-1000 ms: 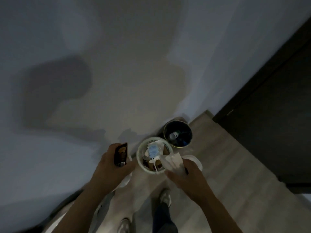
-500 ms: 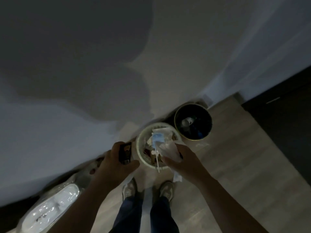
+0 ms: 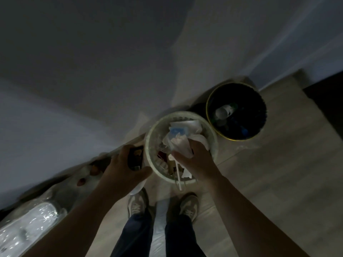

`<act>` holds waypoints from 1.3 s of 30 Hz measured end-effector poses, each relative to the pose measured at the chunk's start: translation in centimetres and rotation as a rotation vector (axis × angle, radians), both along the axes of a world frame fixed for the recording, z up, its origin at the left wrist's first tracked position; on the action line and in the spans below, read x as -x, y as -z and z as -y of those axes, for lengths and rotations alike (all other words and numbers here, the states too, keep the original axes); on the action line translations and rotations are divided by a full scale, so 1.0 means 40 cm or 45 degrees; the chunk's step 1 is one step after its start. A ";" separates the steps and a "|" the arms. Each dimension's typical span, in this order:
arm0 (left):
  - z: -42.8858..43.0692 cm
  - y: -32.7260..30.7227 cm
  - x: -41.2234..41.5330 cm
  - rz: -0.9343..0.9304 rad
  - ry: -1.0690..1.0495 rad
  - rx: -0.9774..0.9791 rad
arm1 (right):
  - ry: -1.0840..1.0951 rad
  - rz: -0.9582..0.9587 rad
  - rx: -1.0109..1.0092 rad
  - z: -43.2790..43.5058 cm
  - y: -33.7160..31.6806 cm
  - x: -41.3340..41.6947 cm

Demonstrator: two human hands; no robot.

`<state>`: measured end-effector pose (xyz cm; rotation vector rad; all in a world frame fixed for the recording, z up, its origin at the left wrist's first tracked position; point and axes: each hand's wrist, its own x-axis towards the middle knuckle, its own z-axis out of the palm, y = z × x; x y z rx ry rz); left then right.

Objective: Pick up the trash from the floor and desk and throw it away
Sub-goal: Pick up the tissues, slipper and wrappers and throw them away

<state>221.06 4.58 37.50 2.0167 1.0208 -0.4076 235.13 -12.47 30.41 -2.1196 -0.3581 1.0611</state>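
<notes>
white bin holds paper trash, seemingly

Bare forearms, dark trousers, grey sneakers

Dim, grainy, motion-blurred scene; a broad shadow darkens the wall, glare glints off the plastic wrap, and straight edges bow outward.
</notes>
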 end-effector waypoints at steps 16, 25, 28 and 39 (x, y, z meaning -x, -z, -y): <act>-0.064 0.166 -0.016 -0.122 -0.025 -0.068 | 0.006 -0.205 0.277 -0.049 0.234 0.060; -0.053 0.170 -0.038 -0.102 0.021 -0.040 | -0.074 -0.248 0.256 -0.068 0.215 0.063; -0.051 0.173 -0.054 -0.128 0.024 -0.011 | -0.050 -0.123 0.283 -0.036 0.195 0.054; 0.018 0.162 -0.215 -0.124 0.395 -0.028 | 0.144 0.030 0.367 0.128 0.108 0.007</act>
